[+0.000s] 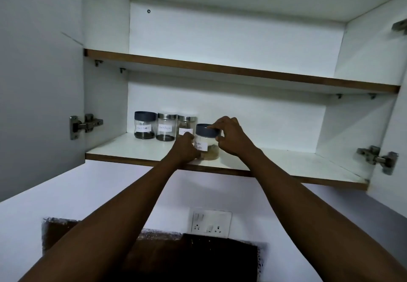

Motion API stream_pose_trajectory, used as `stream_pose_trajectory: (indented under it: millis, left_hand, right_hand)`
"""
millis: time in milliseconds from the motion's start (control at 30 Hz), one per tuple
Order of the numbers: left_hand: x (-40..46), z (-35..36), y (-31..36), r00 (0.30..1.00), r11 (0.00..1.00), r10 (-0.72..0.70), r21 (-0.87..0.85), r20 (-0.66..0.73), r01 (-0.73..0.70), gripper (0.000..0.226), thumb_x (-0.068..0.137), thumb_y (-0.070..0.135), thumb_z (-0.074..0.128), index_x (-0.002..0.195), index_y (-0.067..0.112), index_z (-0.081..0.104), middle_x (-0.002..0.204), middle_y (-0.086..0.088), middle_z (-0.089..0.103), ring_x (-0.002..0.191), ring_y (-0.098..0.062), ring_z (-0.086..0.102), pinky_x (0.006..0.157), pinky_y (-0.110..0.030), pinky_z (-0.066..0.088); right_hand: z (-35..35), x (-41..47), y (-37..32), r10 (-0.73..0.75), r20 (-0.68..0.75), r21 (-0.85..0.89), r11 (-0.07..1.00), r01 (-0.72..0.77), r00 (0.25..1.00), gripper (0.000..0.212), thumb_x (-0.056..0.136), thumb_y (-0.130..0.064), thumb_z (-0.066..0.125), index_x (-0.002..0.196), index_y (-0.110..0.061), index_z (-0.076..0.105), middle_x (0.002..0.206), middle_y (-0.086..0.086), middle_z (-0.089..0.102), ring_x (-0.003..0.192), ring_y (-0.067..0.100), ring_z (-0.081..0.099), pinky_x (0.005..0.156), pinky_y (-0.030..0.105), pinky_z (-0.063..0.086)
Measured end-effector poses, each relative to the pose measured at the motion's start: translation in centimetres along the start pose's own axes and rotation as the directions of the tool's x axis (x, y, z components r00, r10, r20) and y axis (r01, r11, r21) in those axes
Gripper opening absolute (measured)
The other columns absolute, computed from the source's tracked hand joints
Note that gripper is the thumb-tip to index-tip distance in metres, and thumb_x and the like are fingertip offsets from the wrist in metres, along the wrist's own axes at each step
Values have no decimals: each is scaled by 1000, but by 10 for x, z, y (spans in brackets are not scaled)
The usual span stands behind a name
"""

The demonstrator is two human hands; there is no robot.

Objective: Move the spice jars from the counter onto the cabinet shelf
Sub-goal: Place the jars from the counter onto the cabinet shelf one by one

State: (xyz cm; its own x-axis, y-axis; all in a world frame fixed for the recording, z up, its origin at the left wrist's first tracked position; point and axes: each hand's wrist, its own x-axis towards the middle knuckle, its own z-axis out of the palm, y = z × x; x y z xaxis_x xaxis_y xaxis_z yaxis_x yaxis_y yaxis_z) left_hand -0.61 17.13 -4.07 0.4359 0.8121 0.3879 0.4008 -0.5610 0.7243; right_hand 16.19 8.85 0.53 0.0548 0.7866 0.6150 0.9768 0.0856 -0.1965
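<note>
Head view: both arms reach up into an open wall cabinet, where a person settles a spice jar on the lower shelf [286, 162].
Jar in hand: a clear jar with a grey lid [207, 142], pale powder in its base, stands upright on the shelf near the front edge, its white label turned toward the camera so it can be read.
Left hand: the left hand [186, 149] curls against the jar's lower left side, apparently steadying the base as the jar is set or turned.
Right hand: the right hand [231, 136] grips the jar from the right, fingertips pinching the lid rim, thumb lower on the glass; the hold looks suited to turning or nudging the jar into line.
Row already shelved: three jars stand farther back and to the left, a grey-lidded jar [144, 125], a steel-lidded jar [166, 127] and a second steel-lidded jar [186, 124] partly behind the left hand, all labels facing out, touching or nearly so.
Judgement: the held jar sits nearer than the row and just to its right, so it probably wants pushing back to join the line.
Upper shelf [242, 70]: nothing visible on its edge.
Below: a wall socket [210, 224]; the desk is out of view.
</note>
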Motion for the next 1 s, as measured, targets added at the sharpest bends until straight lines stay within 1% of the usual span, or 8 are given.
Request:
stream_pose_trajectory:
  millis: [133,233,467,567,667,767,867,1000]
  left_hand:
    - [30,8,-12,999,998,-38,41,-9,38,50,81,8,82,128,4,67,131,-14,70,124,-29,65,90,-28,49]
    - [46,10,-18,999,994,-31,106,-12,32,53,86,10,77,136,4,60,137,-14,64,128,-28,61,100,-30,49]
    - [73,12,-30,998,998,-46,50,-45,49,40,79,-1,71,115,9,56,123,-10,66,114,-26,65,79,-28,53]
    - [80,13,-35,998,996,-61,-62,-28,59,57,81,-3,72,133,5,50,132,-12,66,123,-26,64,87,-30,56]
    - [83,11,-35,997,997,-70,-26,32,71,79,82,0,77,150,-1,37,142,-13,62,134,-28,59,98,-29,49]
    - [82,13,-36,995,996,-81,-39,54,83,85,81,2,77,154,0,33,145,-11,61,136,-28,57,109,-36,50]
    - [78,15,-34,997,996,-75,-36,32,76,78,84,3,74,153,0,38,140,-11,64,131,-30,60,108,-40,51]
    - [72,13,-26,999,996,-38,79,-25,40,45,84,2,67,127,-1,57,126,-16,64,120,-30,62,99,-41,54]
  right_hand:
    - [11,33,3,2,52,-80,997,2,999,42,85,-21,72,127,-18,72,115,10,72,115,34,54,96,42,49]
    - [23,54,16,32,36,-105,994,-28,999,33,86,-8,67,118,-12,71,111,15,73,115,35,56,90,42,53]
    - [48,91,37,62,-18,-52,997,-63,998,31,80,11,56,105,-4,66,102,19,71,95,36,66,73,35,50]
    - [57,102,42,66,-20,-37,997,-67,998,30,79,13,54,103,-2,64,102,21,70,96,38,64,71,31,42]
    - [63,107,45,90,-18,-32,995,-90,996,32,79,14,53,104,-3,63,104,21,69,97,37,63,72,30,39]
    - [67,110,45,90,-15,-37,995,-91,996,32,80,12,56,107,-4,64,107,20,69,101,37,63,75,34,48]
    - [67,112,45,87,-17,-48,995,-88,996,33,81,10,56,109,-4,64,110,20,69,105,38,62,83,39,53]
    - [65,110,43,119,31,-53,992,-117,992,34,83,7,57,115,-5,60,114,23,65,107,41,62,85,43,55]
